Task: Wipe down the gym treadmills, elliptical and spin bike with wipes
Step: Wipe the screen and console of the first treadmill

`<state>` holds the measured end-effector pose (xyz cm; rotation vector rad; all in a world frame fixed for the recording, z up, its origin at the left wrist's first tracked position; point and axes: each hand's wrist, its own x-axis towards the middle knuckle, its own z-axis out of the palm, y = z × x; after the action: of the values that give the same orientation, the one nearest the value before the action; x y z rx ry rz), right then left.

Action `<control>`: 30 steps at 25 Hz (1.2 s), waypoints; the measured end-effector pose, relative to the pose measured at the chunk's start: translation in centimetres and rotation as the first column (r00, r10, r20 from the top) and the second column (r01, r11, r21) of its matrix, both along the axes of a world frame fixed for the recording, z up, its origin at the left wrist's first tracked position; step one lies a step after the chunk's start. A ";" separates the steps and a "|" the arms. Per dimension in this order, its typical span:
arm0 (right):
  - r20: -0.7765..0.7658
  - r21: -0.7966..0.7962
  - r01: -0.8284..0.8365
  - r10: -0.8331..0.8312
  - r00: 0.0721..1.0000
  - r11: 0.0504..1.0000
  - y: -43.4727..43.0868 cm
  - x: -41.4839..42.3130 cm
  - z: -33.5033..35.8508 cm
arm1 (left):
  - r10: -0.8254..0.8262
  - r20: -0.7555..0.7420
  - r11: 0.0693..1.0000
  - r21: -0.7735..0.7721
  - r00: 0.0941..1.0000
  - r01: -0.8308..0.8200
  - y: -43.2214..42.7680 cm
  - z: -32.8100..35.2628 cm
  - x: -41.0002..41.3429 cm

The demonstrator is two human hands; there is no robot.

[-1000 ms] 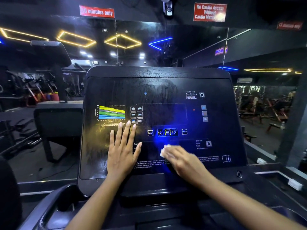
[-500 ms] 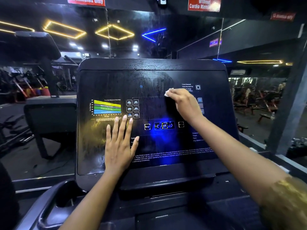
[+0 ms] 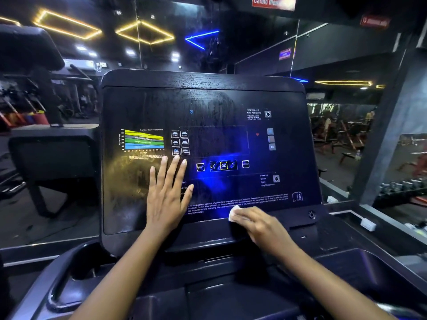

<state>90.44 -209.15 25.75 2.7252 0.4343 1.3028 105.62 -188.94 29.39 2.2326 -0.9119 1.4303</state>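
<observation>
Fingers, left hand [image 3: 167,199]: straight, slightly spread, flat on console panel [image 3: 208,105]; tips just under the program icons [image 3: 180,142].
Fingers, right hand [image 3: 261,225]: together, curled over wipe [image 3: 233,213], pressing it to the panel.
Wipe position: white, corner peeking past the fingertips, at the panel's bottom edge on the small print, below OK button [image 3: 223,165].
Hands: apart, left sits up-left of right.
Panel surface: dark, streaky; blue glare centre, yellow glare left of left hand.
Zone chart [image 3: 144,140]: above-left of left hand.

Head camera looks forward and slightly down, close upon the console [image 3: 208,100]
</observation>
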 end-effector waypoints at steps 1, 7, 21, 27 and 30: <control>0.030 0.027 -0.002 0.002 1.000 1.000 -0.6 0.1 1.4 | -0.016 0.004 1.000 -0.005 1.000 0.016 -0.5 0.2 -0.4; 0.165 0.231 0.138 -0.178 0.970 0.963 -4.7 4.8 9.5 | -0.052 -0.018 0.998 -0.021 0.998 0.052 -5.9 2.4 -2.0; -0.057 -0.197 -0.367 0.363 0.930 0.909 -4.3 1.3 0.1 | 0.158 -0.045 0.987 -0.013 0.986 -0.159 -9.8 -0.1 -2.8; -0.194 -0.300 -0.384 0.338 0.921 0.873 -10.0 -1.0 -0.7 | 0.171 -0.047 0.985 -0.011 0.984 -0.172 -9.8 -0.3 -2.9; -0.231 -0.250 -0.292 0.236 0.944 0.923 -15.3 -4.0 -0.7 | 0.176 -0.056 0.984 -0.009 0.983 -0.177 -9.9 -0.3 -2.9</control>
<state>86.40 -224.46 25.08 2.6235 0.9599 0.9280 102.67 -198.79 29.07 2.3806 -0.6996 1.4357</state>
